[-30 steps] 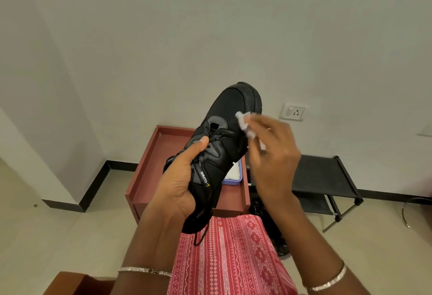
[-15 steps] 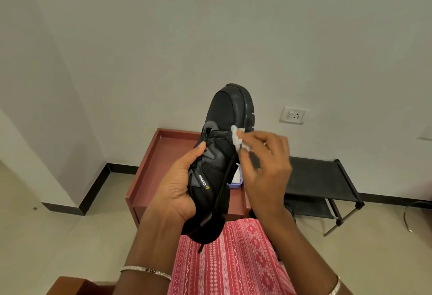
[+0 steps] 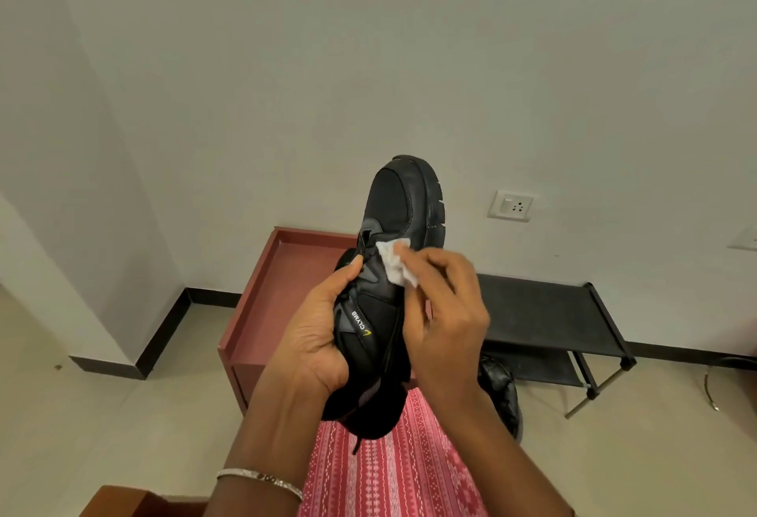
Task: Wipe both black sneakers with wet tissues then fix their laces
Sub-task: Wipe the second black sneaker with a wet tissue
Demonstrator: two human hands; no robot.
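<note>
Your left hand [image 3: 315,336] gripping one black sneaker [image 3: 393,270] held up, toe far, your right hand [image 3: 446,320] pinching one white tissue [image 3: 395,262] against its upper, a second sneaker [image 3: 502,393] on the floor, right.

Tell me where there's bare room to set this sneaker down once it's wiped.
The red tray table shows bare surface on its left half, bordered by its raised rim. The black rack's top shelf looks free right of the right hand. It is crowded below: the other sneaker sits by the rack's lower shelf, behind the held sneaker.
</note>
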